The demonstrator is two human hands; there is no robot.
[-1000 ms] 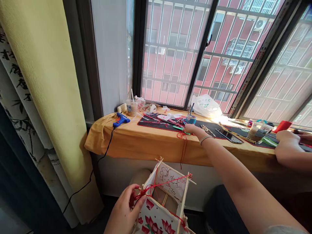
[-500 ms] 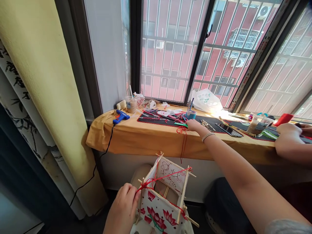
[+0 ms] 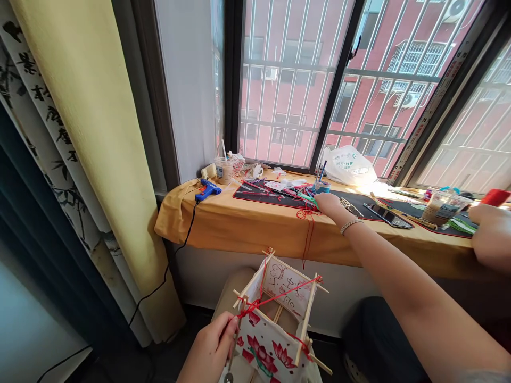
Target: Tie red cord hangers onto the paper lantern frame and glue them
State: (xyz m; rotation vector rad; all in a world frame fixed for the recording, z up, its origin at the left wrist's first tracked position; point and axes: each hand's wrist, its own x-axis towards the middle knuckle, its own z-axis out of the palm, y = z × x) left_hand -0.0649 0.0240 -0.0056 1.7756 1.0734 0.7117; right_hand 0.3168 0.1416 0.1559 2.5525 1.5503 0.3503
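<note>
A square lantern-like frame (image 3: 261, 346) of wooden sticks and white fabric painted with red lotus flowers rests on the lap, open at the top. My left hand (image 3: 211, 346) pinches its near left corner, where red cord (image 3: 249, 307) is knotted; the cord stretches across to the far right corner. My right hand (image 3: 329, 205) reaches to the front edge of the covered ledge, fingers closed on a green-handled tool (image 3: 306, 198). Loose red thread (image 3: 305, 214) hangs over the edge beside it.
On the ledge cloth (image 3: 223, 223) lie a blue glue gun (image 3: 208, 190), a cup (image 3: 224, 170), a paint jar (image 3: 321, 186), a phone (image 3: 387, 215) and a drink cup (image 3: 441, 207). A white bag (image 3: 349, 166) sits by the window. Another person's hand (image 3: 493, 229) is at right.
The green-handled tool has been lifted and tilted in my right hand. The view has shifted, moving the scene slightly rightward. My left hand stays at the frame's corner.
</note>
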